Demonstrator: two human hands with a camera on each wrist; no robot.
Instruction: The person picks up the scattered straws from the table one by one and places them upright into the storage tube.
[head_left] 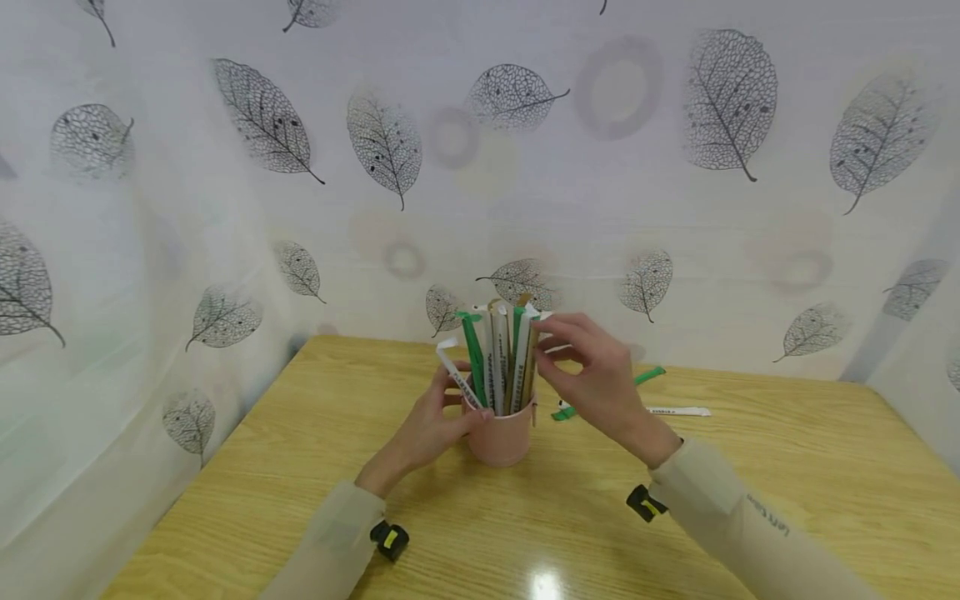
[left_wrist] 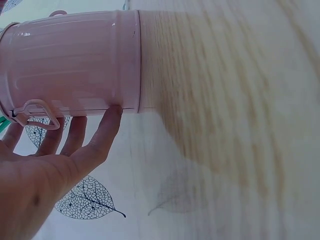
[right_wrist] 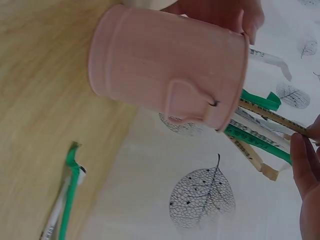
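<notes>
A pink metal pail [head_left: 501, 440] with small side handles stands upright on the table, packed with slim paper-wrapped sticks in white, green and brown. My left hand [head_left: 426, 427] holds the pail from the left, thumb near the front rim and fingers against its side, as the left wrist view shows. At the pail's right, my right hand [head_left: 592, 367] pinches the upper part of a brown paper-wrapped stick [right_wrist: 272, 116] between thumb and finger. The stick's lower end is hidden inside the pail. One white stick [head_left: 459, 375] leans out at the left.
Behind the right hand, a green stick [head_left: 649, 375] and a white stick [head_left: 681, 411] lie on the wooden table [head_left: 787, 467]. A pale curtain [head_left: 585, 192] with a leaf pattern hangs along the back and left side.
</notes>
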